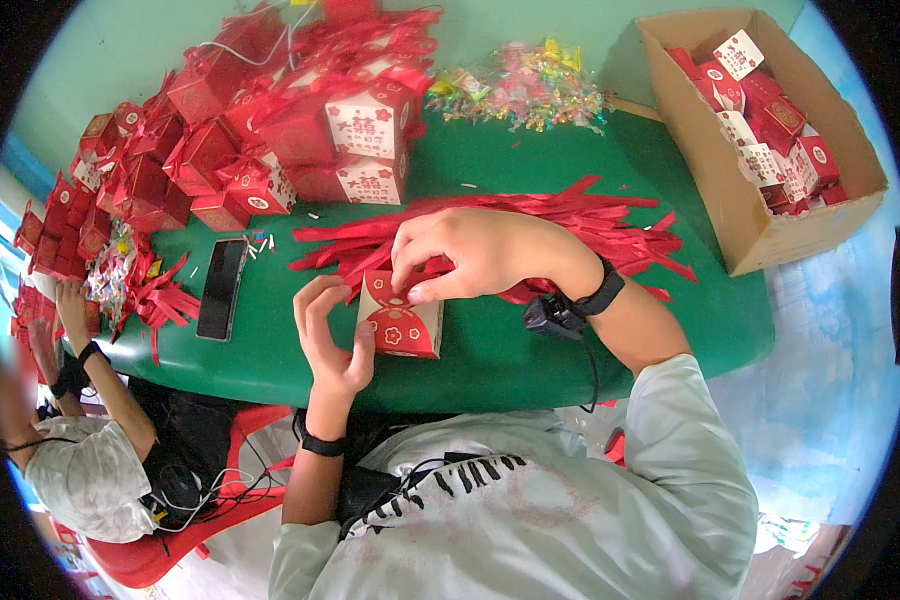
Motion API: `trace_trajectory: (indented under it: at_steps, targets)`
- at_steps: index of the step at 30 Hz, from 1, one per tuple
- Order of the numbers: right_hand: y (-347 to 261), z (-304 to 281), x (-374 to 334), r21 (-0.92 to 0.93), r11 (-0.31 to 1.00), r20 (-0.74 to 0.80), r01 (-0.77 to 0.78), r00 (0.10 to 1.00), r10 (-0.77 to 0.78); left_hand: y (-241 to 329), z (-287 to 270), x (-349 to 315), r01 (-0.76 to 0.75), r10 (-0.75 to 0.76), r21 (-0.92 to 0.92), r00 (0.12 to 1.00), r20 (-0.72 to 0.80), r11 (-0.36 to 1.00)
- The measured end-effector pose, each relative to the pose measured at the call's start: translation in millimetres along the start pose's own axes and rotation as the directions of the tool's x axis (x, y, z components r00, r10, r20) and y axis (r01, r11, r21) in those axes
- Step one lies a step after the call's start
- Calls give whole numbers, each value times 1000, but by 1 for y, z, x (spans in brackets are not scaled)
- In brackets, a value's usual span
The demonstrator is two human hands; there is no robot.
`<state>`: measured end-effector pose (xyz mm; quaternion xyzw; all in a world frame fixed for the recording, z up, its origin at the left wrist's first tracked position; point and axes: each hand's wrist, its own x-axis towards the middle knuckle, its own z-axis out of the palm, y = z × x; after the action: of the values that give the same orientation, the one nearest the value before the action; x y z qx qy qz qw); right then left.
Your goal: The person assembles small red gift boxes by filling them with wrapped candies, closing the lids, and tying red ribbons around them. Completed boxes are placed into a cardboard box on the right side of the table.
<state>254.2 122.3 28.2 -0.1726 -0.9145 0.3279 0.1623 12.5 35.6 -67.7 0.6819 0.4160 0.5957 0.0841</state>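
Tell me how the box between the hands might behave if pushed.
The box probably slides rather than rolls, being flat-sided and square-cornered. It may dent if pressed, since it looks like folded card.

Interior with a smooth, pale green wall (540, 22) and a glossy green table (510, 375).
The wall rises behind the round-cornered table; a mottled blue-and-white surface (820, 370) extends at right; a curved red chair (135, 564) stands at lower left, above pale flooring (242, 562), under bright light.
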Motion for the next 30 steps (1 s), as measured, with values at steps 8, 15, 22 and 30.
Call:
trace_trajectory:
  at_steps: [8, 15, 22, 30]
  targets:
    - [31, -39, -16, 100, 979, -79, -176, 980, 184, -7, -8, 1, -94, 87, 26, 974, 210, 995]
    - [102, -72, -58, -106, 799, -221, -592, 798, 561, -6, -7, 2, -78, 74, 9, 976, 203, 997]
    - [163, -51, -69, -204, 781, -206, -590, 806, 555, -4, -8, 4, -90, 84, 20, 975, 204, 996]
    - [145, -49, -63, -179, 798, -244, -575, 812, 530, -4, -9, 4, -91, 86, 18, 976, 198, 996]
